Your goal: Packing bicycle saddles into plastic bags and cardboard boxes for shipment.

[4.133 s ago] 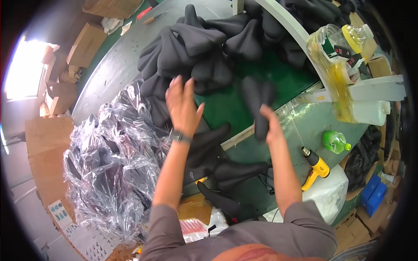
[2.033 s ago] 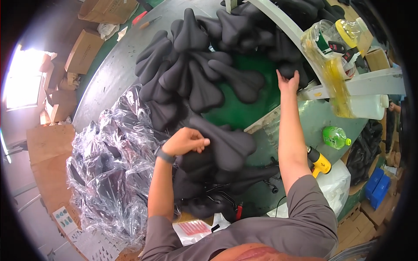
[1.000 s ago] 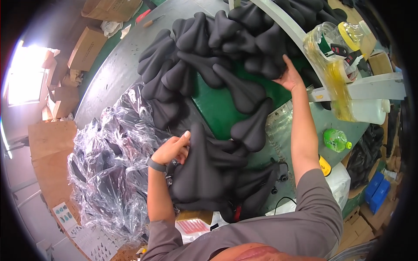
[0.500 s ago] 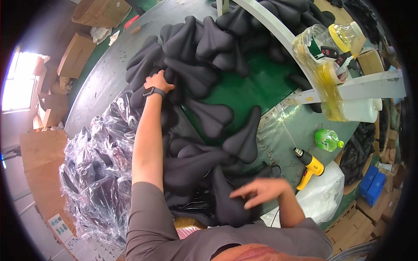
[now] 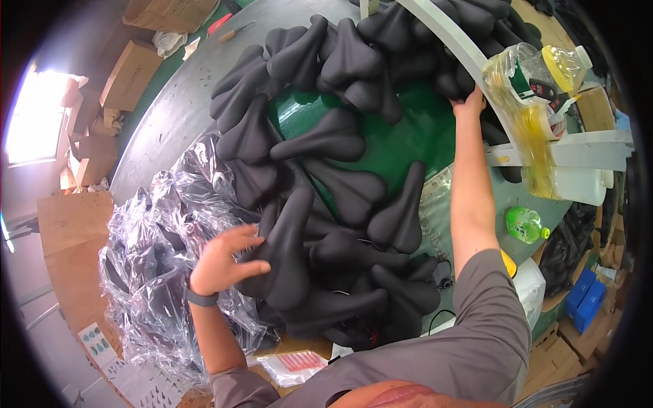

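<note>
Many black bicycle saddles lie heaped over the round table. My left hand (image 5: 228, 262) is open, thumb and fingers spread, beside a saddle (image 5: 289, 251) that lies on top of the near pile. Its palm faces that saddle. My right arm stretches far forward, and my right hand (image 5: 469, 103) is closed on a saddle (image 5: 451, 80) at the far right, by the curved white frame. Its fingertips are partly hidden there. More saddles, one (image 5: 347, 187) in the middle and another (image 5: 401, 211) right of it, lie between my hands.
Clear plastic wrap (image 5: 173, 251) bulges at the left. The curved white frame (image 5: 442, 37) carries taped-on bottles (image 5: 571, 183) at the right. A green bottle (image 5: 525, 224) lies near my right arm; my sleeve mostly covers the yellow heat gun (image 5: 509, 264). A screwdriver (image 5: 236, 31) lies at the far edge.
My left hand has come back from the far left saddles to the near pile. My right hand has gone from the near pile to the far right. Several saddles have shifted nearer.
</note>
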Demonstrator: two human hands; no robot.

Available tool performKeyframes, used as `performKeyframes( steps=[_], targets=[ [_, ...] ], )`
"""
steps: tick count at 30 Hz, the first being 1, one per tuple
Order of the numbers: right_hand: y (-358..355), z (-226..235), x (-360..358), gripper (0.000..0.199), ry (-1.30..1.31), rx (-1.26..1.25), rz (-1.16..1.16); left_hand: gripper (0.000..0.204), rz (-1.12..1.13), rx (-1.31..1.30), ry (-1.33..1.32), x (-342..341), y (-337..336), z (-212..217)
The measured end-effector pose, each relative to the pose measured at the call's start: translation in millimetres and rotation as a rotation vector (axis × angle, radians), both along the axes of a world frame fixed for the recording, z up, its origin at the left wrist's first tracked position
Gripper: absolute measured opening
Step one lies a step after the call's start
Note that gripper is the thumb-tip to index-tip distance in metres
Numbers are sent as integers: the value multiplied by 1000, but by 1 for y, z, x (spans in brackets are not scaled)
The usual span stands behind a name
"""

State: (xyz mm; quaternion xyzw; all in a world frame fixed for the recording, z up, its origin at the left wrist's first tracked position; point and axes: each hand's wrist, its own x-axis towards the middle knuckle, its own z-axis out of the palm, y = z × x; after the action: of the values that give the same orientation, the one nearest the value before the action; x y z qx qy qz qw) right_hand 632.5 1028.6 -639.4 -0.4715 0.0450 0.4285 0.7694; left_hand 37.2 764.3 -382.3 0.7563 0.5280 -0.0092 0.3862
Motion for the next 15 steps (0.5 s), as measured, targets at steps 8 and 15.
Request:
performKeyframes(
  steps=[8,15],
  targets=[
    [-265,87,-157,63,3,-347,323,131,-73,451,498,84,187,-167],
    [-380,213,-110,102,-270,-168,1728,123,48,20,204,92,189,-202]
  ],
)
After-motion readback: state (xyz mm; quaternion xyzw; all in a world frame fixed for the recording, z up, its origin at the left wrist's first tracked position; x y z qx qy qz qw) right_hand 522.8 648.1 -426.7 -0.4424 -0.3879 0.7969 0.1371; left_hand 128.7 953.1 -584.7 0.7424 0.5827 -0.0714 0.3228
